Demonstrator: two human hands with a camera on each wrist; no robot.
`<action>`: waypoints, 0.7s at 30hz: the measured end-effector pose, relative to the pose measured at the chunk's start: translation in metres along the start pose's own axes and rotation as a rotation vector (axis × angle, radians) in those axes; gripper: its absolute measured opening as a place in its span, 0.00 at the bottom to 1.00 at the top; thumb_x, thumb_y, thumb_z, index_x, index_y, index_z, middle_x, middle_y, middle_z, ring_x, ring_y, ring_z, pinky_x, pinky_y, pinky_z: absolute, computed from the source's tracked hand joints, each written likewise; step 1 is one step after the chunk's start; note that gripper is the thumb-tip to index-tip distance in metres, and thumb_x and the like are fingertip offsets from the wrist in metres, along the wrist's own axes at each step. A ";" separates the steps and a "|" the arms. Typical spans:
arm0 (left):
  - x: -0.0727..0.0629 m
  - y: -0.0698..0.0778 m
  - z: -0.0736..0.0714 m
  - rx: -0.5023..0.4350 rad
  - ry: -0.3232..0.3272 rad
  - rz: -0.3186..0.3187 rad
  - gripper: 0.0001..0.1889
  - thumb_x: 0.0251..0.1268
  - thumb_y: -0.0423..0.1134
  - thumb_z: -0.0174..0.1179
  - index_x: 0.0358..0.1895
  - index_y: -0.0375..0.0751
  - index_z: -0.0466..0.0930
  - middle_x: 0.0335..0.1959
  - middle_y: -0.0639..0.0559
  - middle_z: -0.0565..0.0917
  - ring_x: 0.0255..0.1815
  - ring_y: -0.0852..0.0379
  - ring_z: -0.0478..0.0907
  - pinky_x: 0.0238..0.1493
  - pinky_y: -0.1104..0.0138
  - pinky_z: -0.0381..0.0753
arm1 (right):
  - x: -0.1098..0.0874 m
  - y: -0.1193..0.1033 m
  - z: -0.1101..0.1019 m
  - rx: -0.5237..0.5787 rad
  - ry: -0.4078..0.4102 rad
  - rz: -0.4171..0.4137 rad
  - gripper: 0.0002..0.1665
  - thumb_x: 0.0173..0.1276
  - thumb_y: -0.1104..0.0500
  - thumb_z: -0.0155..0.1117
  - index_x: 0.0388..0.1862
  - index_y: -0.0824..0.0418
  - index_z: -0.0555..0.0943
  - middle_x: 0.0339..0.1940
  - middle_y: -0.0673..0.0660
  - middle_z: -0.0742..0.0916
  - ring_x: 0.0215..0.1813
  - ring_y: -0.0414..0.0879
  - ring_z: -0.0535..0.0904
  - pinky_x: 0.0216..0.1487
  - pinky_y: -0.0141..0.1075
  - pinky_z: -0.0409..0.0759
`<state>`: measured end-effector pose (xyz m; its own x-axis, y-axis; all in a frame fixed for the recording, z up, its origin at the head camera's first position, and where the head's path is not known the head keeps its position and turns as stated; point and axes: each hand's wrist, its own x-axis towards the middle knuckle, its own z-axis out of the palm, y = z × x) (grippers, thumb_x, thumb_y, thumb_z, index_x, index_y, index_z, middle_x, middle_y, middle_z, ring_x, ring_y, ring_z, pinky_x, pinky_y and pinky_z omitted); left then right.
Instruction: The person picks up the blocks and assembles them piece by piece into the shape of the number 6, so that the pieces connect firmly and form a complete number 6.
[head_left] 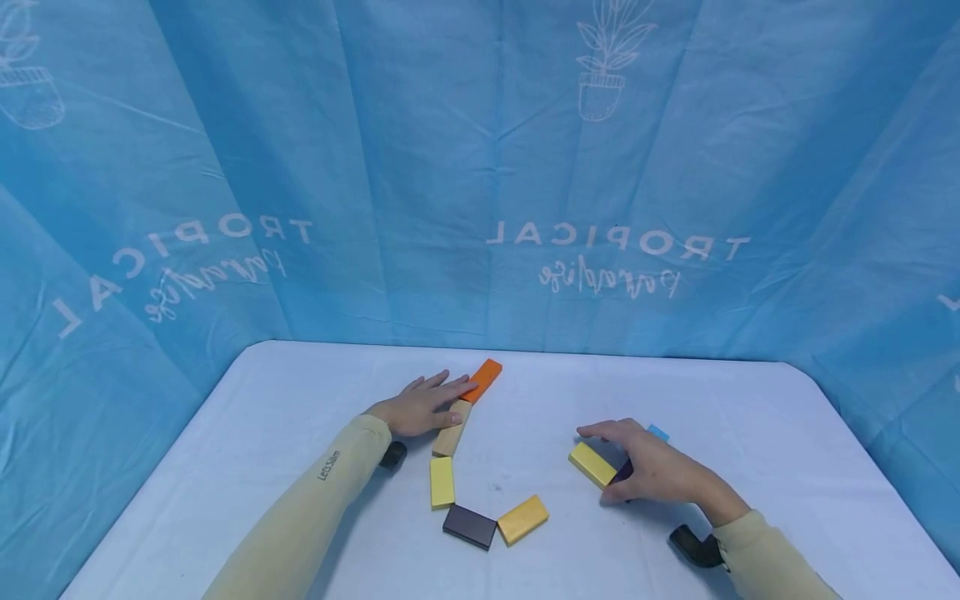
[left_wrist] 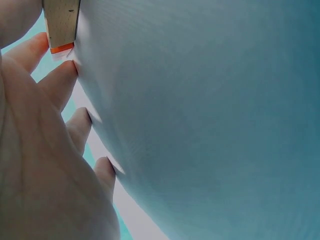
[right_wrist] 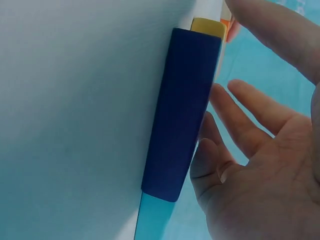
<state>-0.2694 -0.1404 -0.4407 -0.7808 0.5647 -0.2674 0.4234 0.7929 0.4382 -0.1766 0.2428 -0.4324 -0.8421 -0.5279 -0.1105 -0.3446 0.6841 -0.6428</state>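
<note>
With its fingers spread, my left hand [head_left: 420, 410] rests its fingertips by the near end of an orange block [head_left: 487, 377], thumb at a bare wooden block [head_left: 448, 438]. From there a curved line continues through a pale yellow block [head_left: 442, 483], a black block [head_left: 470, 527] and a deeper yellow block [head_left: 522, 521]. On the right, my right hand [head_left: 654, 467] arches loosely over a dark blue block [right_wrist: 182, 115], thumb and fingers apart. That block lies between a yellow block [head_left: 592, 465] and a light blue block [head_left: 658, 433], both partly covered in one view or another.
A white table [head_left: 540, 400] with rounded far corners carries the blocks. Blue printed cloth [head_left: 450, 167] hangs behind it and at both sides. Dark camera mounts [head_left: 696, 547] sit on the wrists. A gap separates the two groups of blocks.
</note>
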 end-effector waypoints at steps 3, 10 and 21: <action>0.000 0.000 0.000 -0.003 0.002 0.003 0.35 0.77 0.59 0.49 0.82 0.56 0.52 0.82 0.53 0.52 0.83 0.46 0.39 0.79 0.45 0.36 | 0.001 0.001 0.001 -0.011 -0.016 -0.008 0.50 0.52 0.53 0.83 0.73 0.55 0.71 0.68 0.55 0.76 0.66 0.54 0.69 0.62 0.55 0.73; 0.000 -0.001 0.000 -0.002 0.004 0.005 0.35 0.77 0.59 0.49 0.82 0.55 0.52 0.82 0.53 0.53 0.83 0.45 0.39 0.79 0.45 0.37 | 0.004 0.000 0.002 -0.045 -0.036 0.017 0.47 0.54 0.57 0.80 0.73 0.56 0.72 0.68 0.54 0.76 0.63 0.51 0.69 0.59 0.52 0.75; -0.001 0.001 -0.001 0.000 0.002 0.006 0.35 0.77 0.58 0.49 0.82 0.55 0.52 0.82 0.53 0.53 0.83 0.45 0.39 0.79 0.45 0.37 | 0.003 0.001 0.003 -0.064 -0.022 0.002 0.42 0.56 0.55 0.80 0.70 0.56 0.74 0.65 0.56 0.77 0.62 0.52 0.71 0.60 0.54 0.76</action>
<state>-0.2682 -0.1406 -0.4392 -0.7792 0.5690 -0.2627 0.4281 0.7894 0.4400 -0.1781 0.2409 -0.4353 -0.8338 -0.5370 -0.1284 -0.3695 0.7155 -0.5928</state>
